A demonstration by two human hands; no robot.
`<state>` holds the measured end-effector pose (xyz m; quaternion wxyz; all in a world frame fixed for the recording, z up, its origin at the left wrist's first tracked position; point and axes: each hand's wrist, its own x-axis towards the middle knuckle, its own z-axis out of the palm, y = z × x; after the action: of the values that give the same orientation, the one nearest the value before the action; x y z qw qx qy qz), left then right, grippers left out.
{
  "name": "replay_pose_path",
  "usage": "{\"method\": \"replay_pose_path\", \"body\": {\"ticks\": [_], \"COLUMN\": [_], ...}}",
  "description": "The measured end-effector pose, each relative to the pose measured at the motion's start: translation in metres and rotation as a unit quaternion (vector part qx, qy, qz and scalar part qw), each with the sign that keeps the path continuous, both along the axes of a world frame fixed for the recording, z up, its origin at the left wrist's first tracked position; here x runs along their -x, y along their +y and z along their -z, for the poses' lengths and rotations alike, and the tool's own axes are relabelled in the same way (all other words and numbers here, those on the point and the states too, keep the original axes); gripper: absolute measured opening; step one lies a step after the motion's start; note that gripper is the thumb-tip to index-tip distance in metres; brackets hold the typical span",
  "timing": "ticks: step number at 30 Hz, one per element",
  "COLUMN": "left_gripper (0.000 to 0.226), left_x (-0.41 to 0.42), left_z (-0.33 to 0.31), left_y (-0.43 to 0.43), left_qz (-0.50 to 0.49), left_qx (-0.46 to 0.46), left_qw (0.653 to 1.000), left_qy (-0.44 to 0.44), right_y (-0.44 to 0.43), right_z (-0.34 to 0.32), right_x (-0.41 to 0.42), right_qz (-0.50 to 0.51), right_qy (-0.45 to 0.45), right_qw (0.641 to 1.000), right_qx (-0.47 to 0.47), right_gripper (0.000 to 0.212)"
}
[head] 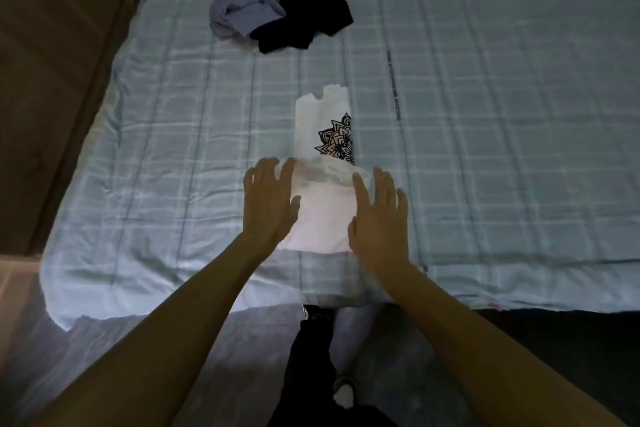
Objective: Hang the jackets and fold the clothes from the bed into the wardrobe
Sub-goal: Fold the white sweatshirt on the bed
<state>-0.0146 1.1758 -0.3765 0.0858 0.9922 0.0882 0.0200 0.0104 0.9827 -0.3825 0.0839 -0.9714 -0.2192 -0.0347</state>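
- Pale blue checked bedsheet (485,149) fills most of the view, covering a bed seen from its near edge in dim light.
- A white T-shirt (322,135) lies on the sheet near that edge, folded lengthwise into a narrow strip that runs away from the person. Its near end is doubled over into a thicker layer.
- A black mandala print (337,142) shows on the far half of the shirt, cut off by the fold along the right side.
- The left hand (268,204) lies flat at the strip's left edge, fingers straight and spread, gripping nothing. The thumb rests on the white cloth and the other fingers are over the sheet just beside it.
- The right hand (379,218) lies flat over the strip's right edge, fingers likewise straight and spread, holding nothing.
- Both forearms are bare.
- Farther up the bed, well apart from the shirt, a crumpled black garment (304,14) touches a crumpled lavender-grey garment (239,14) on its left.
- A brown wooden cabinet (52,80) stands along the bed's left side.
- Below the bed edge are the person's dark trousers (308,357).
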Motion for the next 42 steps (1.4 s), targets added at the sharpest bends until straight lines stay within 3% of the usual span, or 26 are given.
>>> {"method": "replay_pose_path", "body": {"ticks": [4, 7, 13, 17, 22, 26, 30, 35, 39, 40, 42], "left_gripper": [0.057, 0.066, 0.075, 0.087, 0.074, 0.045, 0.028, 0.035, 0.047, 0.057, 0.076], "left_x": [0.035, 0.075, 0.043, 0.025, 0.054, 0.079, 0.030, -0.067, -0.123, -0.128, -0.123], "left_z": [0.064, 0.106, 0.130, 0.122, 0.097, 0.042, -0.019, -0.052, -0.020, -0.004, 0.035], "left_y": [-0.017, -0.013, -0.004, -0.002, -0.003, -0.017, -0.016, 0.018, 0.044, 0.047, 0.046], "left_qz": [0.017, 0.078, 0.104, 0.104, 0.175, 0.212, 0.217, 0.164, 0.058, 0.052, 0.089], "left_qx": [0.116, 0.099, 0.059, 0.080, 0.143, 0.188, 0.174, 0.159, 0.113, 0.130, 0.142], "left_qw": [0.993, 0.990, 0.992, 0.989, 0.973, 0.935, 0.905, 0.929, 0.987, 0.985, 0.968], "left_qy": [0.014, 0.060, 0.033, 0.060, 0.042, 0.212, 0.323, 0.292, 0.101, 0.103, 0.186], "right_y": [0.006, 0.010, 0.016, 0.018, -0.004, -0.030, -0.025, 0.017, 0.055, 0.062, 0.071], "right_z": [0.061, 0.088, 0.104, 0.096, 0.066, 0.030, -0.011, -0.048, -0.020, -0.004, 0.033], "right_x": [0.031, 0.039, 0.009, 0.002, 0.028, 0.063, 0.039, -0.058, -0.122, -0.127, -0.125], "right_qz": [-0.150, -0.098, -0.073, -0.054, -0.062, -0.101, -0.062, 0.002, 0.013, -0.008, -0.047], "right_qy": [0.054, 0.136, 0.120, 0.098, 0.126, 0.170, 0.174, 0.128, 0.017, 0.028, 0.077], "right_qw": [0.985, 0.982, 0.988, 0.994, 0.990, 0.980, 0.983, 0.991, 0.999, 0.999, 0.996], "right_qx": [0.070, 0.087, 0.057, -0.006, -0.016, -0.009, -0.022, -0.045, -0.045, -0.043, -0.012], "right_gripper": [0.075, 0.086, 0.092, 0.062, 0.045, 0.049, 0.050, 0.049, 0.041, 0.040, 0.043]}}
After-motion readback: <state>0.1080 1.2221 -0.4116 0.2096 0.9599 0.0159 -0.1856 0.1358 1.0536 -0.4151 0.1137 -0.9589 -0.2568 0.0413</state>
